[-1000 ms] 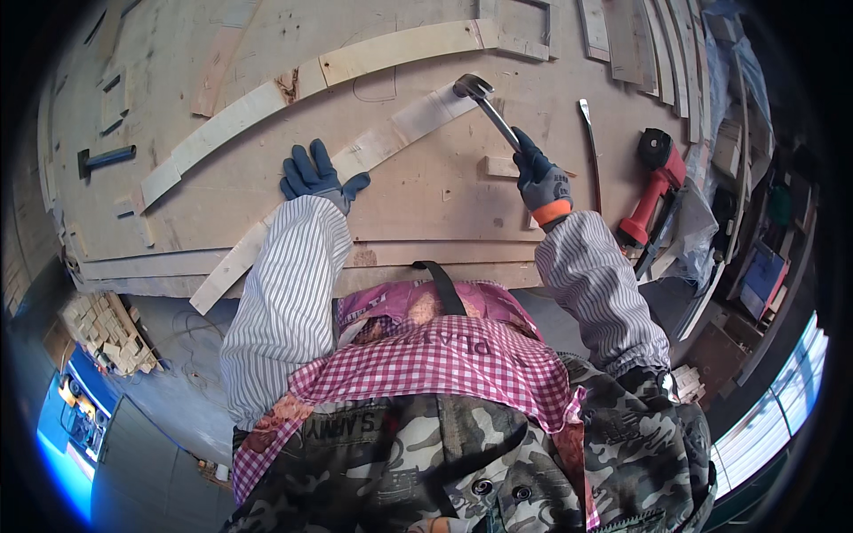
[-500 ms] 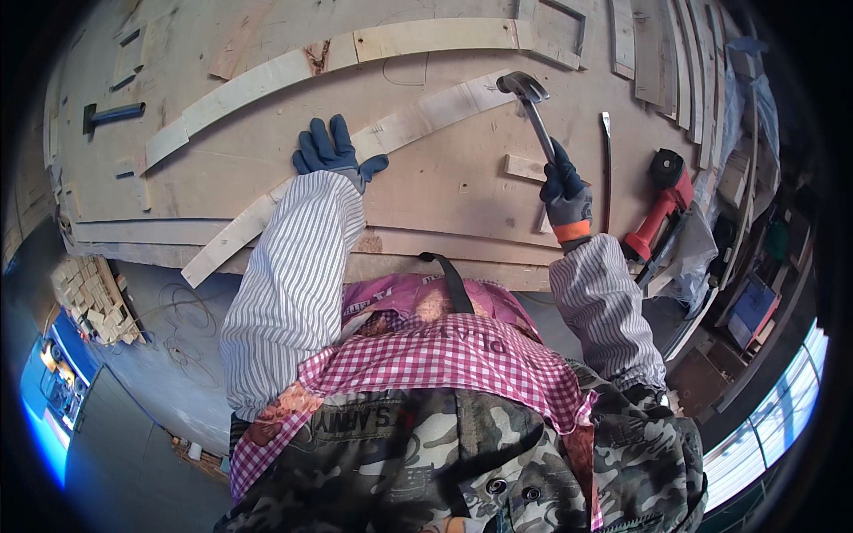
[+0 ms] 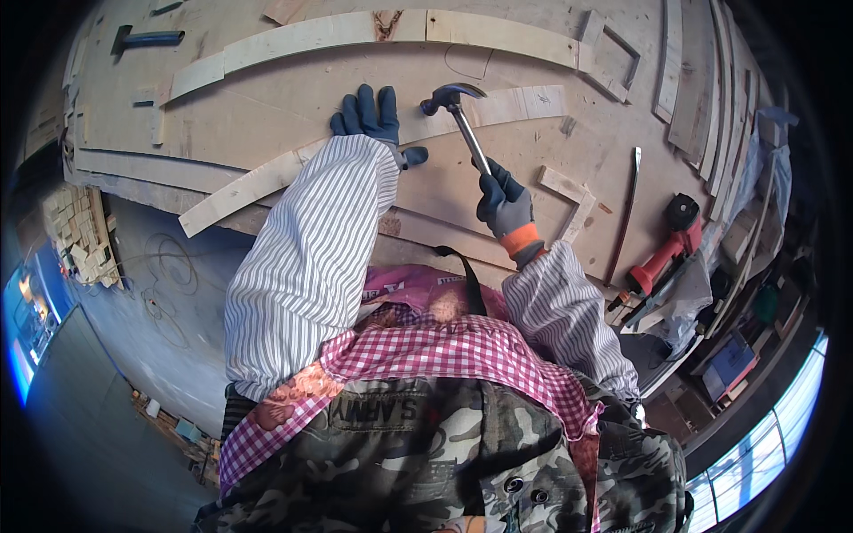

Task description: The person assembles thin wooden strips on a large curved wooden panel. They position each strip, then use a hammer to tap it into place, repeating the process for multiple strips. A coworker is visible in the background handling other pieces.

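My left hand [image 3: 371, 123], in a dark blue-grey work glove, lies spread across a long pale wooden strip [image 3: 520, 106] on the bench. Its fingers point away from me, with the thumb out to the right. My right hand [image 3: 507, 206], in a similar glove with an orange cuff, is wrapped round the handle of a claw hammer [image 3: 468, 138]. The hammer's head is over the strip, just right of my left hand; I cannot tell whether it touches the wood. Beyond, a longer bowed wooden strip [image 3: 333, 33] made of joined lengths lies roughly alongside.
On the right of the wooden workbench [image 3: 426, 186] are an L-shaped wooden piece [image 3: 579, 200], a thin metal bar [image 3: 625, 213] and a red and black power tool [image 3: 668, 253]. A second hammer [image 3: 147, 39] lies far left. Several long boards [image 3: 691, 107] line the far right.
The hammer in my right hand has moved left along the strip, from its right end toward my left hand. My left hand stays on the strip. The whole view has shifted.
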Demonstrator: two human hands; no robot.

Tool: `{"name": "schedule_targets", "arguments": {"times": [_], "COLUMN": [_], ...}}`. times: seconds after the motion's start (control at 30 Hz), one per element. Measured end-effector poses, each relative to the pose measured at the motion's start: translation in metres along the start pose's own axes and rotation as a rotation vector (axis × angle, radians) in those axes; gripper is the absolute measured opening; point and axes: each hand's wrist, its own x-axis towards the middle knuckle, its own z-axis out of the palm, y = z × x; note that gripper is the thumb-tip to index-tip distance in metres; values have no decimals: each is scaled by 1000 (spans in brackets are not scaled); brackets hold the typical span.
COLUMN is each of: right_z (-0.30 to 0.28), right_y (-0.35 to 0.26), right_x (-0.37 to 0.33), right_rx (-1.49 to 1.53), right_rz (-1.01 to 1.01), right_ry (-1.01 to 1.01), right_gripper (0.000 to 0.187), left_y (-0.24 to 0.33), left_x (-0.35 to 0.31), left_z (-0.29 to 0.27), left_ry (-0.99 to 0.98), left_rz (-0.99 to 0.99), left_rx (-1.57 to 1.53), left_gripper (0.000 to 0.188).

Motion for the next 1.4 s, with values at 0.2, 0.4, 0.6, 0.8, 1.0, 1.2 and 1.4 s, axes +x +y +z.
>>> {"name": "schedule_targets", "arguments": {"times": [0.2,0.4,0.6,0.8,1.0,1.2,1.4], "right_z": [-35,-27,-38,-25,-42,-29,-34], "right_y": [-50,-39,-40,-20,-29,-36,-28], "right_x": [16,25,-4,16,19,22,20], "right_rx": [44,-955,-490,-983,-664,-1093,-787], "right_rz": [-77,-168,-389,-384,-396,-483,-570], "right_ry": [-72,-238,-197,-54,-163,-168,-133], "right_gripper": [32,32,37,37,36,41,36], "left_y": [2,-1,0,3,4,4,7], "left_x": [-6,-7,-4,-2,-4,-2,-2], "left_z": [0,-3,3,2,1,-2,-2], "left_ry": [26,36,33,26,62,11,29], "left_rz": [4,51,14,4,4,4,-7], "left_rx": [-5,9,30,-33,-3,-14,3], "left_gripper": [109,107,110,116,111,114,114]}}
